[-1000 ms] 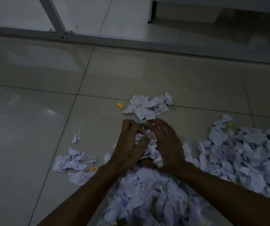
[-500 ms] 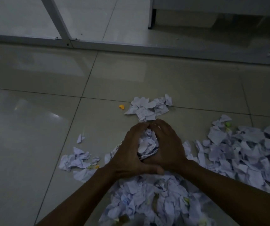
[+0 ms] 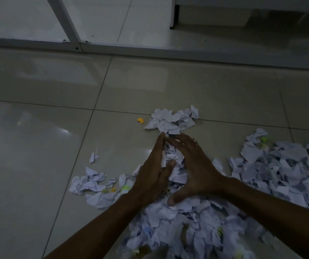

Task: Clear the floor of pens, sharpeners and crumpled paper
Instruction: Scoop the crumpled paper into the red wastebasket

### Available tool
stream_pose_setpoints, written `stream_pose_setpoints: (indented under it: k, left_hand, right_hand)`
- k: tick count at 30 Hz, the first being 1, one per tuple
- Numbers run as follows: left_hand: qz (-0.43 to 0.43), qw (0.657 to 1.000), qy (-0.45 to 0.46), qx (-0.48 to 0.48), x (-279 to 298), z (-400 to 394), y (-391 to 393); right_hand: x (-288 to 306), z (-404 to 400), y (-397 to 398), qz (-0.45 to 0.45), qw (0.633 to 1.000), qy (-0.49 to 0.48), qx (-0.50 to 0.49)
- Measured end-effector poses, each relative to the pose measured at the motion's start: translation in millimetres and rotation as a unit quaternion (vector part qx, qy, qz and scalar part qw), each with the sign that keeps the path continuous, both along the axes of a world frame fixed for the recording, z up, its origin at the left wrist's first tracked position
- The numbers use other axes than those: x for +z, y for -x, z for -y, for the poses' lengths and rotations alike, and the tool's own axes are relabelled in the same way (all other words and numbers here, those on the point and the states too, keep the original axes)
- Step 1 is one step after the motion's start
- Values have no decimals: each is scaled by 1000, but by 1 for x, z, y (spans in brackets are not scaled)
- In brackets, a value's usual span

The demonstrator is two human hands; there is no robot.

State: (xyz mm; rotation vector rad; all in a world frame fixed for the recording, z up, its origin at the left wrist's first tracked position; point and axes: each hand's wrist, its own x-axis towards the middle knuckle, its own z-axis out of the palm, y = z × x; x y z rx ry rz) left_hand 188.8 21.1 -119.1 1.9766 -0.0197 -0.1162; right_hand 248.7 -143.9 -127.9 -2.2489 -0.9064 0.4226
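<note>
Crumpled white paper lies in heaps on the tiled floor. My left hand (image 3: 153,174) and my right hand (image 3: 196,169) stand on edge with palms facing and fingertips meeting, pressed around a wad of crumpled paper (image 3: 174,157). A small pile (image 3: 172,120) lies just beyond my fingertips, with a small yellow piece (image 3: 140,120) to its left. A large heap (image 3: 280,169) spreads to the right, another (image 3: 178,230) lies under my forearms, and a smaller cluster (image 3: 90,184) sits at the left with yellow and green bits (image 3: 125,187) in it. No pen is visible.
A single paper scrap (image 3: 93,157) lies apart at the left. A green bit (image 3: 264,140) sits at the top of the right heap. A grey metal floor rail (image 3: 150,47) with an upright post (image 3: 66,19) runs across the back; a white furniture edge (image 3: 172,14) stands behind it.
My fingers have gone from curled over the wad to stretched out flat along it, fingertips touching. The hands have stayed in the same spot between the heaps.
</note>
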Motion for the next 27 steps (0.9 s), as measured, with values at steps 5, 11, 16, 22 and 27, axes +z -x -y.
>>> stream_pose_setpoints:
  k: [5,11,16,22,27]
  left_hand:
    - [-48,996,76,-7,0,20,10]
    - [-124,971,151,136,4,32,-6]
    - [-114,979,131,104,-7,28,-4]
    - [-100,982,-3,159,10,28,-26]
    - [-16,990,72,119,48,-5,6]
  right_hand:
    - [-18,-19,12,106,990,1,-95]
    - [-18,-19,11,125,988,-23,-87]
    - [-17,-21,14,164,980,-83,-73]
    - [-14,-27,22,209,972,-65,-79]
    - [-16,-33,29,224,972,1,-65]
